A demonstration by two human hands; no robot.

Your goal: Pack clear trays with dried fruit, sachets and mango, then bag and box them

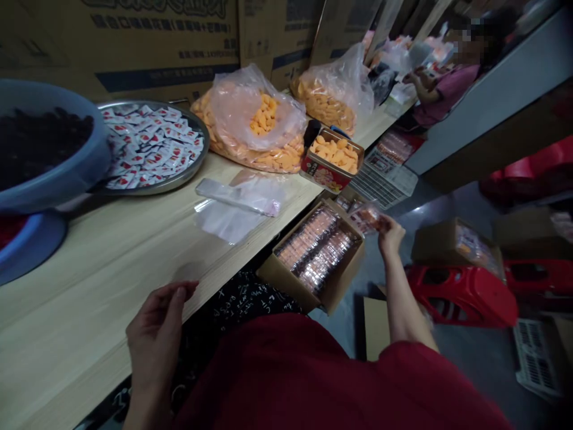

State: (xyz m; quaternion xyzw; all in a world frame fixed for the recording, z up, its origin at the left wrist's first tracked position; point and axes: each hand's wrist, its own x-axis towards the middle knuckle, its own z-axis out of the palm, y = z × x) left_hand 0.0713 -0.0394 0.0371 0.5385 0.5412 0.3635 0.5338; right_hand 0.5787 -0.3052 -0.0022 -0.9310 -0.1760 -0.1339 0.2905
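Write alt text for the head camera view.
The right hand holds a clear packet over a cardboard box of packed snacks beside a wooden table. The left hand hovers empty at the table edge.

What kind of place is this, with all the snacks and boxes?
Probably a small food-packing workshop. Clear plastic bags of orange snack pieces sit on a long wooden table, and the right hand holds a small clear filled packet over an open cardboard box of packed packets.

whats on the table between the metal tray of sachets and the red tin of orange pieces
In the head view, clear plastic bags lie flat there, with a big bag of orange pieces behind them.
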